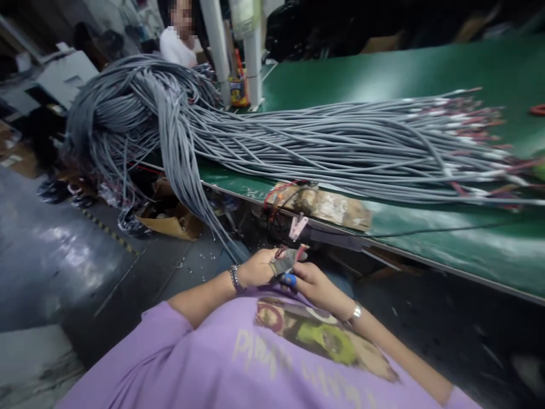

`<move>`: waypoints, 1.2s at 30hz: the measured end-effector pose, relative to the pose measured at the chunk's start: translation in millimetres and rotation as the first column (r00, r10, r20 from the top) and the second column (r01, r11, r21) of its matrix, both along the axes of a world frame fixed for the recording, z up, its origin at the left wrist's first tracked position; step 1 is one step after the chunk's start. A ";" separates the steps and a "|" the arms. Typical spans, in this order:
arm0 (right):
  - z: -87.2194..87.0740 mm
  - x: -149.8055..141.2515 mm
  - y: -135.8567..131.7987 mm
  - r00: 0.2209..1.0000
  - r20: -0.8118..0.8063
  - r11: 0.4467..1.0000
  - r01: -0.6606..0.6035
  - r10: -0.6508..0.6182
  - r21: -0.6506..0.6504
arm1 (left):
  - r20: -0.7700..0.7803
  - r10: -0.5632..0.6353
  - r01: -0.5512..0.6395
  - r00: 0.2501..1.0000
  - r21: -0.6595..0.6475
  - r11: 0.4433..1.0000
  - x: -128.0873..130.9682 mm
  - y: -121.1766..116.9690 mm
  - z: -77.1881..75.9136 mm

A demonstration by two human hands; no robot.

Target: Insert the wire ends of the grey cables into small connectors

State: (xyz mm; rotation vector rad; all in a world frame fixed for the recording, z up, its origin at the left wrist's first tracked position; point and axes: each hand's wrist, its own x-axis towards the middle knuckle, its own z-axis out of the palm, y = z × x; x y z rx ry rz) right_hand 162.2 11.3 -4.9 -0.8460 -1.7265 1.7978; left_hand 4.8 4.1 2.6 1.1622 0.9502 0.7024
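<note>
Pinching red-wired cable end (301,251) with left hand (260,267) | beside it, right hand's (314,283) grip partly hidden, cannot tell | best held steady, without kinking

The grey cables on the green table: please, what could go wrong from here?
Some grey cables hang over the edge of the green table; their weight might drag others off. Their crowded ends could tangle. The reddish wire end between the left hand and right hand might slip.
</note>
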 end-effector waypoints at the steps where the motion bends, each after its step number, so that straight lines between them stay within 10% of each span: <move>1: -4.9 -0.2 0.0 1.000 0.008 0.998 -0.022 0.022 -0.054 | 0.007 -0.047 0.047 0.999 -0.045 0.998 -1.0 0.3 -2.3; 6: -29.7 -0.6 -3.6 0.999 0.015 0.953 -0.034 0.041 -0.301 | 0.094 0.004 0.009 0.996 -0.143 0.990 -2.4 -2.0 -15.1; 12: -46.9 7.2 -0.8 0.990 0.066 0.957 0.139 -0.126 -0.253 | 0.074 0.228 -0.218 0.971 -0.122 0.968 1.5 -2.4 -22.6; 18: -26.3 16.2 5.5 0.908 0.005 0.889 0.411 -0.419 -0.202 | -0.041 0.205 -0.208 0.978 -0.087 0.974 -1.9 -3.3 -21.2; 23: -15.5 3.1 7.3 0.902 -0.055 0.887 0.408 -0.428 -0.217 | -0.137 0.073 -0.078 0.988 -0.031 0.996 -3.0 -6.0 -20.2; 32: -20.3 -4.6 7.3 0.872 -0.009 0.861 0.481 -0.489 -0.165 | -0.324 0.213 -0.179 0.922 0.131 0.975 -5.3 -5.6 -22.0; 36: -18.2 -4.0 9.7 0.889 0.017 0.884 0.457 -0.458 -0.099 | -0.265 0.122 -0.127 0.956 -0.001 0.992 -5.0 -0.8 -20.6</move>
